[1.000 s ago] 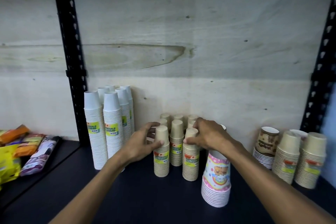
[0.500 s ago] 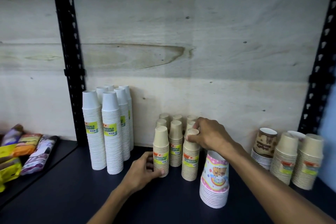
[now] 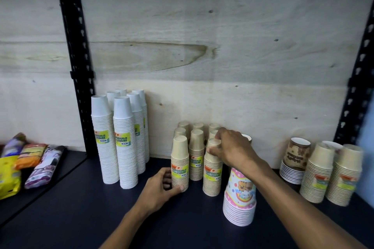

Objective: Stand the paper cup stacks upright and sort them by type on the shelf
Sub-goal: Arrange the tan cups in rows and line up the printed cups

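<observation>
plywood back panel (image 3: 242,46) spans the rear of the bay, pale, knotted; dark shelf board (image 3: 81,218) runs below it, framed by black slotted uprights, left upright (image 3: 74,56) and right upright (image 3: 358,87); tall white cup stacks (image 3: 121,137), rims down and upright, grouped against the panel just beside the left upright, yellow-green labels facing out; small kraft cup stacks (image 3: 196,153) stand upright in a tight cluster at mid-shelf, well apart from the white group; front-left kraft stack (image 3: 179,163) at the near-left corner of the cluster; front-right kraft stack (image 3: 213,170) at the near-right corner, a gap between it and the front-left one; pink cartoon-print cup stack (image 3: 239,200) upright, nearest the camera, just right of the front-right kraft stack; two wider kraft stacks (image 3: 332,174) at far right, blurred, beside a brown printed cup stack (image 3: 295,159) that sits tilted toward the panel; snack packets (image 3: 24,163) lie on the adjoining shelf at far left; right hand (image 3: 232,147) reaches over the pink stack, fingers curled and pinching the top cup of the front-right kraft stack; left hand (image 3: 159,188) low on the board, thumb and fingers wrapped round the base of the front-left kraft stack, grip narrow
</observation>
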